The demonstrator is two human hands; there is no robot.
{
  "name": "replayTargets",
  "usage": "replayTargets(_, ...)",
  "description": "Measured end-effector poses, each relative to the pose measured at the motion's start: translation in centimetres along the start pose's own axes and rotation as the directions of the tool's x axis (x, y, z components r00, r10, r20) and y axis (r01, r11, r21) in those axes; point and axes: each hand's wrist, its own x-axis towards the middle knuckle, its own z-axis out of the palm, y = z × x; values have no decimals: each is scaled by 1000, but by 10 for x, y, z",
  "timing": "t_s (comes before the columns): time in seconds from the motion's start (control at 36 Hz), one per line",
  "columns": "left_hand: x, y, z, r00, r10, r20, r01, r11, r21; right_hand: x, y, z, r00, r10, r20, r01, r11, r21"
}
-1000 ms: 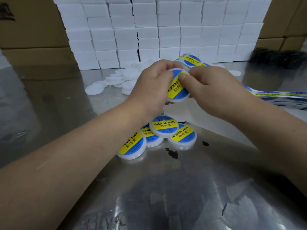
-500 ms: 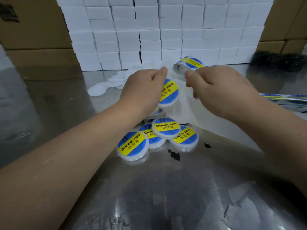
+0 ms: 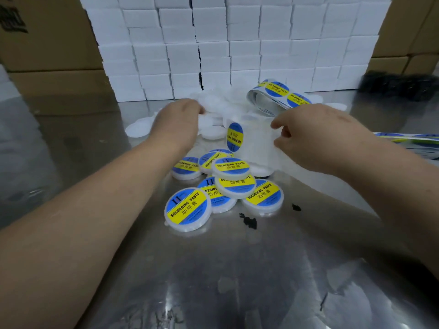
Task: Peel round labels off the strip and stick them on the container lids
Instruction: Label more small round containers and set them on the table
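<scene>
My right hand [image 3: 316, 141] pinches the translucent white backing strip [image 3: 259, 143]; its round blue-and-yellow label [image 3: 234, 137] at nine o'clock of my fingers. My left hand [image 3: 177, 122] over plain white lids [image 3: 211, 134], grip unclear. Shiny steel table [image 3: 213, 269], white boxes [image 3: 261, 43] at twelve.

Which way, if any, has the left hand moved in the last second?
Yes. The left hand moved left and away, from above the labelled lids to the blank lids.

Your left hand [image 3: 177, 119] buries its fingertips among blurred white lids [image 3: 213, 108], upper centre; grip indeterminate. The strip [image 3: 259, 143] pinched by your right hand [image 3: 316, 141] is cut off at the right edge. Upper right: dark blurred object [image 3: 399, 84], unidentifiable.
</scene>
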Motion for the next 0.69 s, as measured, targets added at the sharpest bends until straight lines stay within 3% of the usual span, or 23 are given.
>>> replayTargets(0.08,14,-31,-5,971,-209,-118,234,937,260,1,1,-4,999,31,-13,-31,999,-29)
replayTargets(0.17,21,-56,-4,920,-389,41,312,793,523,2,3,-5,999,26,-46,-27,999,-31)
replayTargets(0.22,21,-62,3,914,-382,134,252,797,549,2,3,-6,997,33,-73,-34,999,-9)
replayTargets(0.33,21,-63,6,957,-256,139,155,851,502,0,2,-5,994,54,-95,-53,998,20)
replayTargets(0.39,20,-60,8,966,-156,205,80,939,335,0,0,-5,993,68,-96,-67,998,19)
replayTargets(0.44,17,-55,13,941,-80,328,3,974,228,-1,-2,-6,991,79,-104,-78,997,15)
replayTargets(0.5,15,-51,17,914,-75,398,-28,969,246,-1,-3,-6,990,90,-113,-87,996,34)
replayTargets(0.61,16,-53,14,970,-93,223,56,985,165,-2,-6,-6,989,85,-117,-77,994,72)
replayTargets(0.69,16,-52,12,966,-123,227,72,973,222,-4,-8,-5,991,81,-107,-68,990,124)
